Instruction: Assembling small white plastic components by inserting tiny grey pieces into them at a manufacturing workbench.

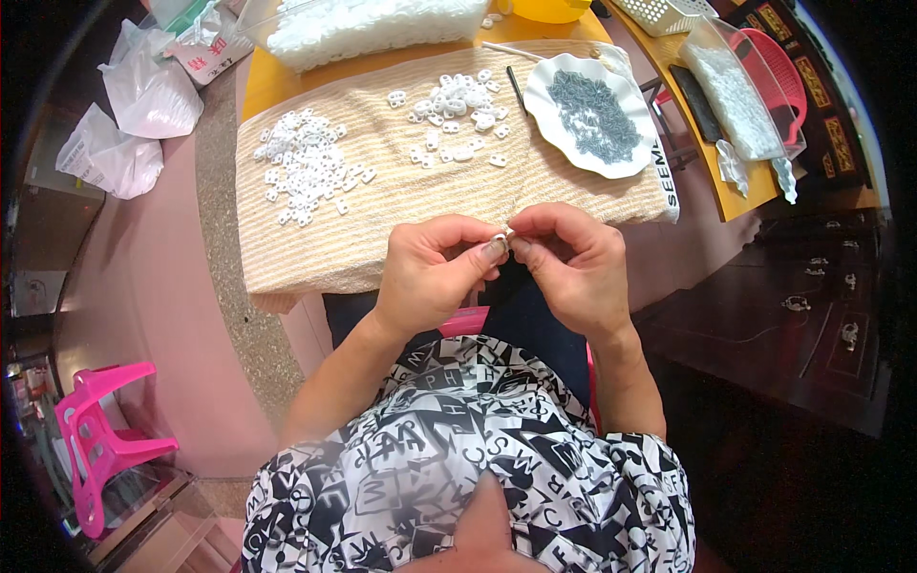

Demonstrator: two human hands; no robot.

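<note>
My left hand pinches a small white plastic piece between thumb and forefinger, just over the table's near edge. Close against it, the thumb and forefinger of my right hand are pressed together; whatever they hold is too small to make out. On the striped cloth lie two heaps of small white plastic pieces with holes, one heap at the left and a looser one in the middle. A white wavy-rimmed plate at the right bears many thin dark grey parts, perhaps springs or screws.
A clear bin of white pieces stands at the table's back, near a yellow bowl. A dark thin stick lies beside the plate. Another bin sits on the right-hand table. White bags and a pink stool are at left.
</note>
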